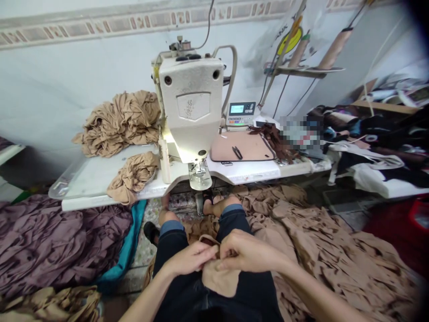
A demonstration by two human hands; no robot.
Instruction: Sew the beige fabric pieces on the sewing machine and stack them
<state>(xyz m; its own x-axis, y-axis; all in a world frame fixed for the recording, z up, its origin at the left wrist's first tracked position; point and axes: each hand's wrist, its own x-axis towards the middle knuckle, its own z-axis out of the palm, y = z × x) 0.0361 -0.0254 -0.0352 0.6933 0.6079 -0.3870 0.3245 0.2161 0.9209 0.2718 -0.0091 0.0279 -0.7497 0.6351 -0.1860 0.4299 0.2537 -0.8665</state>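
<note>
My left hand (191, 259) and right hand (248, 252) are close together over my lap, both curled nearly shut. Their fingertips pinch the top edge of a small tan fabric piece (220, 281), which hangs down against my dark shorts (201, 290). A darker fold (209, 240) shows along that edge, but my fingers hide exactly how it is gathered.

Ahead of me, a white sewing machine (191, 103) stands on a white table (90, 179), with its presser foot (200, 174) just past the table's front edge. Two heaps of tan cloth (120, 123) lie left of the machine, the nearer one (132, 176) at the table's edge. To its right are a control box (241, 112) and a pink mat (241, 147) with snips (237, 152) on it, and brown strips (275, 143) lie beside the mat. Tan cloth (328, 250) spreads across the floor on my right, and purple cloth (56, 241) lies heaped on my left beside teal fabric (125, 246).
</note>
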